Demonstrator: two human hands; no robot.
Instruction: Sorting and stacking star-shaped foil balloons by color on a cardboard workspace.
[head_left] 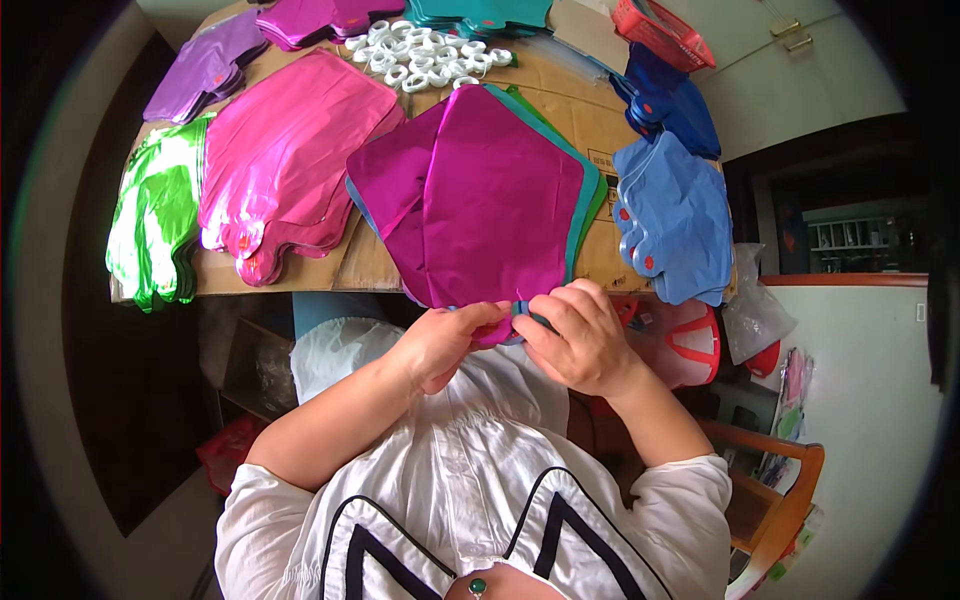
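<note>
A flat magenta foil balloon (500,190), uninflated and star-like in outline, lies uppermost on a few others. Edges of a teal one (586,205), a green one (601,197) and a bluish one show from under it. My left hand (450,338) pinches the bottom tails of these balloons just off the table's front edge. My right hand (582,338) is closed at the same spot, its fingertips against the tails and touching something small and dark blue. The fingers partly hide what lies between them.
A cardboard-covered table (330,262) carries piles of pink (300,140), shiny green (150,215), purple (208,62) and light blue foil balloons (680,215). White ribbon-like rings (425,55) lie at the back, near a red basket (663,35). A wooden chair (790,510) stands at right.
</note>
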